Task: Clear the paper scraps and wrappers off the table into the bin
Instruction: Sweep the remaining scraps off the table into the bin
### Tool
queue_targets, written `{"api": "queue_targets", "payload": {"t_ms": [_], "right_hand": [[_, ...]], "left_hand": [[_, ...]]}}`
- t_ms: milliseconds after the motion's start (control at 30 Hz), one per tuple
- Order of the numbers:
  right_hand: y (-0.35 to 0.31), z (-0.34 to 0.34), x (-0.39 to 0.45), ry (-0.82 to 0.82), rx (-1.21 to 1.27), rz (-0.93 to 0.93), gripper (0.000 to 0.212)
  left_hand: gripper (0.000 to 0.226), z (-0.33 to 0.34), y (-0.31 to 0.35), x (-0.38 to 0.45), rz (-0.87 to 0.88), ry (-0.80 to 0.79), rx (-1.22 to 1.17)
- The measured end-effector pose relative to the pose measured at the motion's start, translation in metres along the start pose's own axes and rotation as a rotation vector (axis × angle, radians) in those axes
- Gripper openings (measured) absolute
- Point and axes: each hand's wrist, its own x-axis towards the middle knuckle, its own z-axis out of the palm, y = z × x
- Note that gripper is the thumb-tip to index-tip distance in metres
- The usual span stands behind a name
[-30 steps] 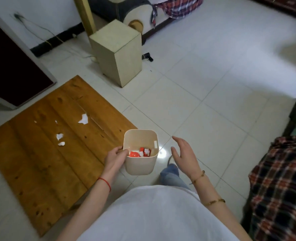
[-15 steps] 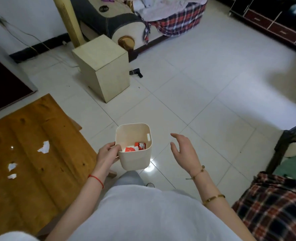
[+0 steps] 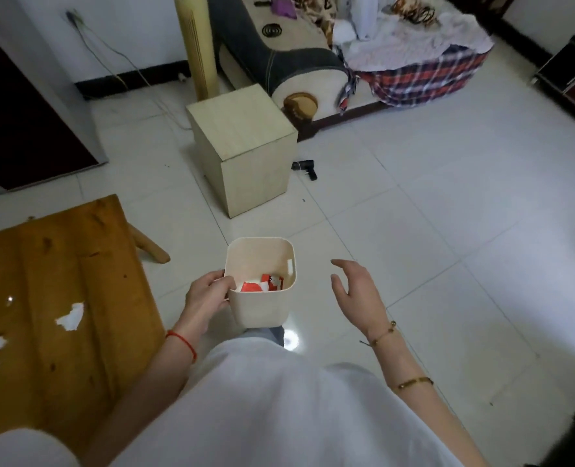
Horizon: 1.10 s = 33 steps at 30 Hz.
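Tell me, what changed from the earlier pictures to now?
The view swung right and up: the wooden table slid toward the left edge, and more of the sofa came into sight. Nothing was picked up or let go. The left hand still holds the bin, the right hand stays open beside it, and paper scraps remain on the table.

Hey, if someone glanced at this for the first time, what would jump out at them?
Probably the small cream bin at centre, gripped at its rim by the left hand, with red and white wrappers inside. The right hand hovers open and empty beside it. At left, white paper scraps lie on the wooden table.
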Motion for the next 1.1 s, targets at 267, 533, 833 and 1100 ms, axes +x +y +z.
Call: {"api": "queue_targets", "payload": {"t_ms": [267,533,833,1100], "right_hand": [[-0.058,-0.008,0.176,-0.086,-0.018,-0.209,0.035],[-0.133,0.023,0.299,-0.298,-0.056,-0.498,0.033],[-0.244,0.093,0.391,-0.629,-0.151,-0.971,0.033],[-0.314,0.157,0.415,-0.904,-0.232,-1.347,0.036]], "left_hand": [[0.055,-0.013,0.091,0.073,0.01,0.148,-0.054],[0.062,-0.044,0.111,0.105,-0.047,0.354,-0.254],[0.064,-0.048,0.109,0.097,-0.224,0.699,-0.605],[0.016,-0.017,0.107,0.096,-0.334,1.044,-0.99]]}}
